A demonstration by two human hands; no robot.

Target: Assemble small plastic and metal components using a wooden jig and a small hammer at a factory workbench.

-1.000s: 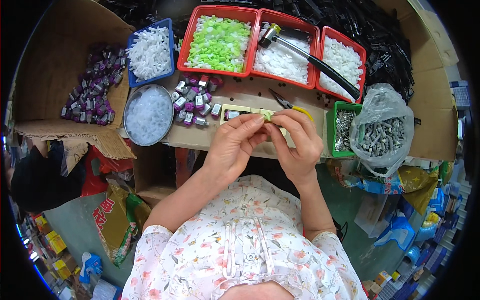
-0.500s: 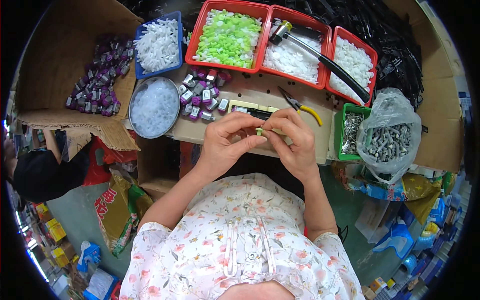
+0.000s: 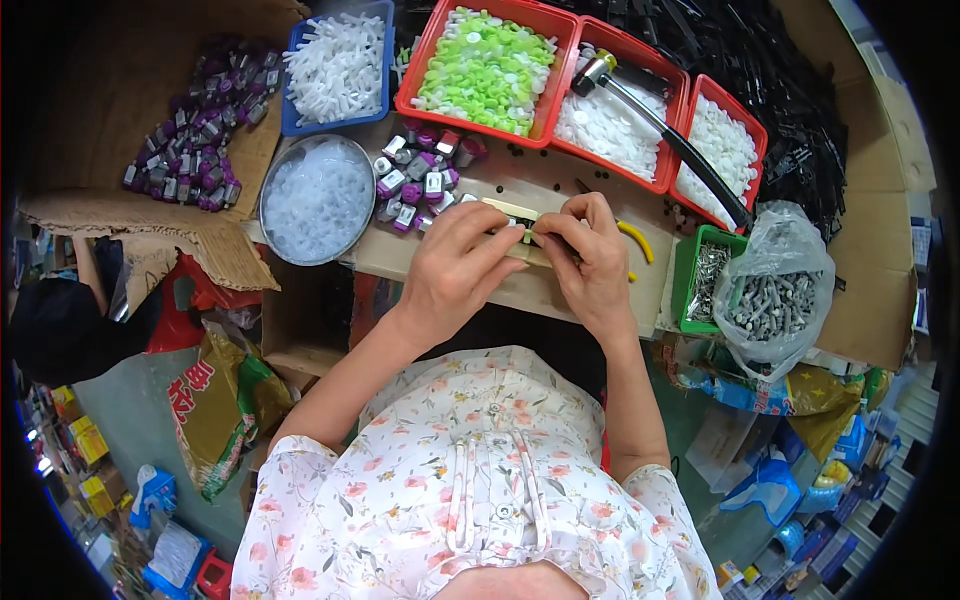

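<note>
Left hand (image 3: 455,268) and right hand (image 3: 592,262) both in narrow fingertip pinches at a small light-green plastic part (image 3: 528,237), can't tell which one carries it; part is at the long cream fixture (image 3: 508,208), near front edge of the tan desk (image 3: 645,292); yellow-handled metal pliers (image 3: 636,240) just beside right hand

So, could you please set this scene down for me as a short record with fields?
Left hand: fingertips at a small light-green part; exact grip unclear
Right hand: fingertips at the same part
Near the hands: cream fixture; yellow-handled pliers, partly hidden
Motors: silver and purple; one pile beyond the left hand, another in a cardboard box
Red bins: three; leftmost holds green and white plastic pieces
Hammer: lies across the other two bins
Left side: blue tray of white pegs
Right side: green tray of metal pieces
</note>
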